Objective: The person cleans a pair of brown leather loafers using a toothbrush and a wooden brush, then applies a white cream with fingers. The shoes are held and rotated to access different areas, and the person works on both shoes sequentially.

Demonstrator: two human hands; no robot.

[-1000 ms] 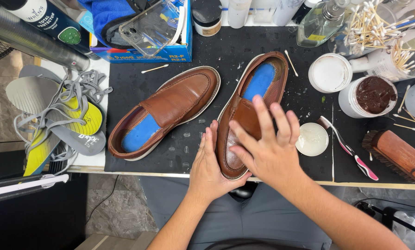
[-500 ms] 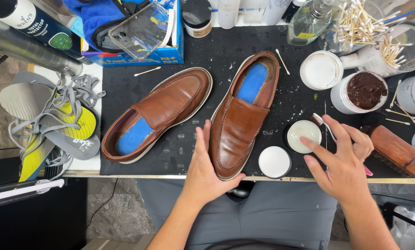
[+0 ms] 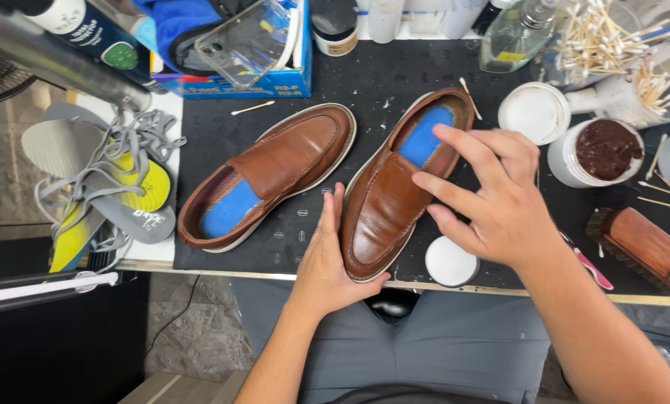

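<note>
The right hand [image 3: 492, 198] has come back from the little white pot [image 3: 452, 261] with spread fingers onto the brown shoe [image 3: 395, 202], which the left hand [image 3: 327, 258] holds steady for rubbing

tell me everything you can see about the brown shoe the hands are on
The brown loafer looks like smooth, glossy leather with a pale sole edge and a blue insole. It lies upright on the black mat, toe toward the person, heel away. The left hand cups its toe and left side; the right hand's fingers rest across its opening and right edge.
</note>
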